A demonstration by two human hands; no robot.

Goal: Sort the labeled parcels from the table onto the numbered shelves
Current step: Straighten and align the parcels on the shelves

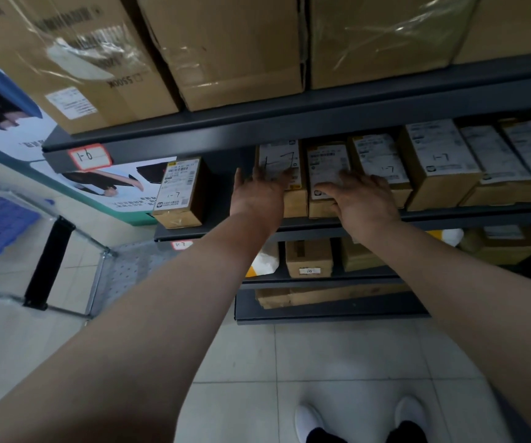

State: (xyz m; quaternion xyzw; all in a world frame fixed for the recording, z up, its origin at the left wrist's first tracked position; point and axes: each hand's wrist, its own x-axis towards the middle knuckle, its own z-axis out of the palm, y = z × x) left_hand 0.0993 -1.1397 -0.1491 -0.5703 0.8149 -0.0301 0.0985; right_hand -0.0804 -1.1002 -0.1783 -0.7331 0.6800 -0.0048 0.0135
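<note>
The left grip is open, its fingers straight and pressed flat against the labelled face of a brown parcel marked "1-7" by hand, just above the middle of the frame. The right grip is open too, its fingers spread on the white label of the neighbouring parcel, which touches the first on its right side. Neither grip curls round anything.

Both parcels stand on the dark middle shelf, whose red-edged tag at the left end reads "1-7". To the right, more labelled boxes stand side by side along the same shelf. Left of the grips, apart from the row, a single parcel stands at the shelf's end.

The shelf above carries large cartons under clear wrap, and its tag reads "1-6". Below, smaller boxes sit on a lower shelf. White shoes stand on the tiled floor at the bottom of the frame.
</note>
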